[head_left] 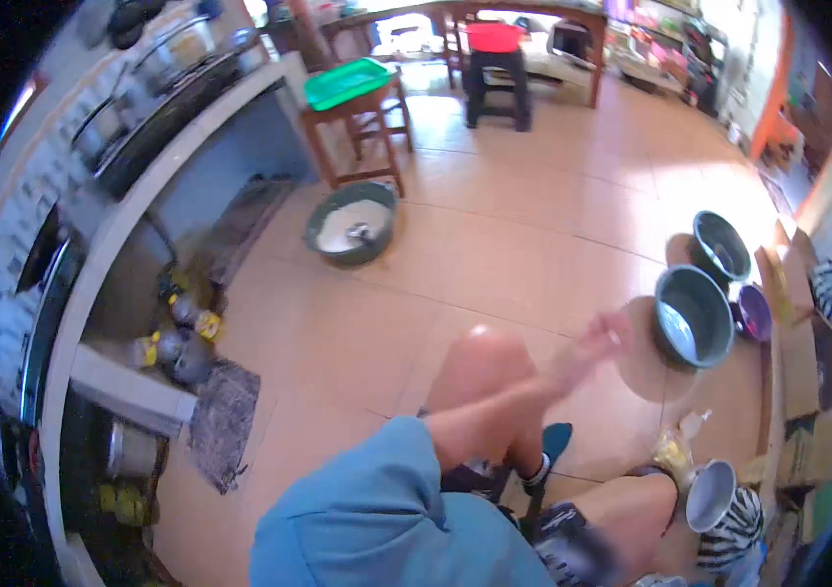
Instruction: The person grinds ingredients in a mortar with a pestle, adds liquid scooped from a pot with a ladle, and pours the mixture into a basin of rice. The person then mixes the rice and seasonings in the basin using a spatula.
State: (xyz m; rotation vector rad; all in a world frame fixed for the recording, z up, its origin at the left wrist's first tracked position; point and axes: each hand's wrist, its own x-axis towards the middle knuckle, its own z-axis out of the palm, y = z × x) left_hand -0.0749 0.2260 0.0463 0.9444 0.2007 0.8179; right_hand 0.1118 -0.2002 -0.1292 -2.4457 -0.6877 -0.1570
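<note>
My left hand (pixel 604 340) reaches out past my raised knee, blurred by motion. Its fingers are smeared, and I cannot make out anything in them. Nearest to it, on the right, is a grey-green basin (pixel 665 303) on the tiled floor, apart from the hand. A second dark basin (pixel 701 223) stands just behind that one, and a small purple bowl (pixel 756 315) sits beside them. My right hand is out of view. Low on the right, a grey metal pot (pixel 711 497) lies tilted near a plastic bag with something yellowish (pixel 672 452).
A dark basin (pixel 316 245) of white grains or powder, holding a shiny metal object, is on the floor. Behind it stands a wooden stool (pixel 352 117) with a green tray (pixel 347 84). A counter (pixel 142 210) runs along the left; cardboard (pixel 799 367) lines the right.
</note>
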